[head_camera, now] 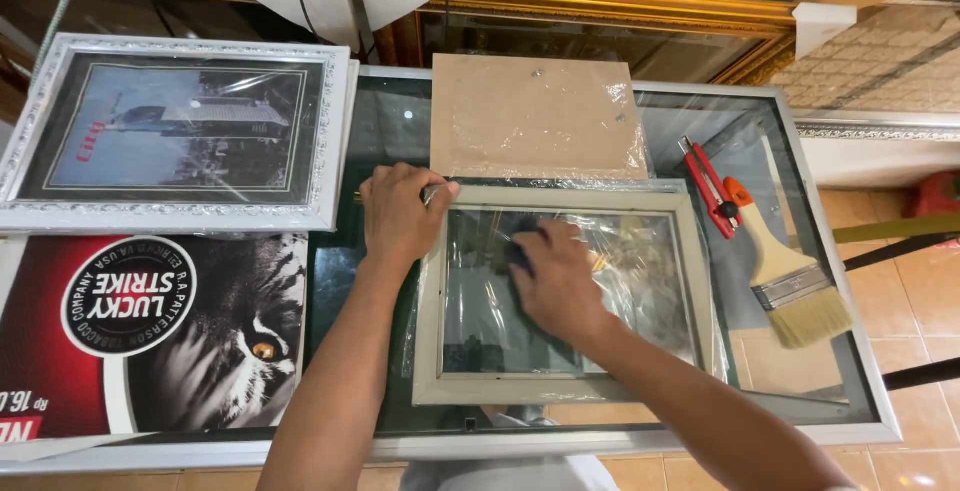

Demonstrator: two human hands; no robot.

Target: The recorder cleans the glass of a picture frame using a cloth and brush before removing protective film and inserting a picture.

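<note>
While the left hand (398,213) curls its fingers over the top left corner of a pale wooden picture frame (565,296), the right hand (556,286) lies flat on the glass inside that frame. The right hand's fingers are bent down over a small dark thing (519,248); it is too hidden to tell what it is. The left fingers pinch a bit of clear plastic wrap (432,194) at the frame's corner.

The frame lies in the middle of a glass worktop (395,121) with a silver rim, close to its near edge. Crinkly clear plastic (640,251) lies over part of the glass in the frame.

Just behind the frame, touching its far side, lies a brown backing board (535,116), also under clear plastic. To the right of the frame, near the worktop's right edge, lie a red cutter knife (708,186) and a paintbrush (785,276) with an orange tip on its wooden handle and pale bristles. They lie just beside each other.

At the far left corner a white framed city picture (180,131) rests, wrapped in plastic. In front of it, along the left near edge, lies a red and black poster with a tiger's face (200,336).
</note>
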